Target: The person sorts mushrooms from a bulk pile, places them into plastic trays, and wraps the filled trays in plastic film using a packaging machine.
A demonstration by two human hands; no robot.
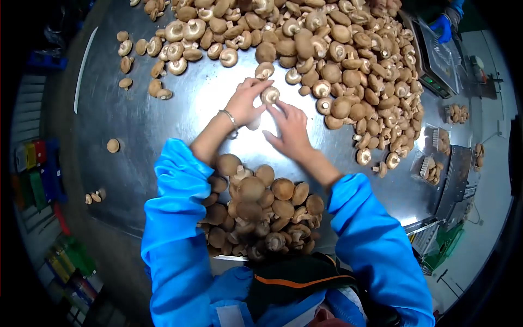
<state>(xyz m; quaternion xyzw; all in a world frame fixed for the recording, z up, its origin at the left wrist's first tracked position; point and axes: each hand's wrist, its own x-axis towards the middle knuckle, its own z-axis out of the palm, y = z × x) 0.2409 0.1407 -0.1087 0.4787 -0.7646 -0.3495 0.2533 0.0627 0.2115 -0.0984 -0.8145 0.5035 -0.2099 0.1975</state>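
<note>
I watch from far through the head camera, and I take one mushroom [270,96] as the middle of my clock, with twelve at the top of the view. This mushroom, its pale underside up, is between the two hands, over the metal table [163,120]. The left hand [246,102] comes from eight o'clock, its fingers curved at the mushroom's edge — if it truly grips, I cannot tell. The right hand [291,126] is at five, its fingertips at the lower edge, its thumb spread well apart and free. A bracelet [231,121] is around the left wrist.

At six, near the person's body, lies a smaller heap [256,201] of brown mushrooms. The large heap [354,82] spreads from eleven round to four. A lone mushroom [113,145] rests between eight and nine.

Farther, at three, I see a scale [429,79] with green digits — and, a little above, another person's blue glove [442,28]. Filled clear trays [440,140] stand between three and four.
</note>
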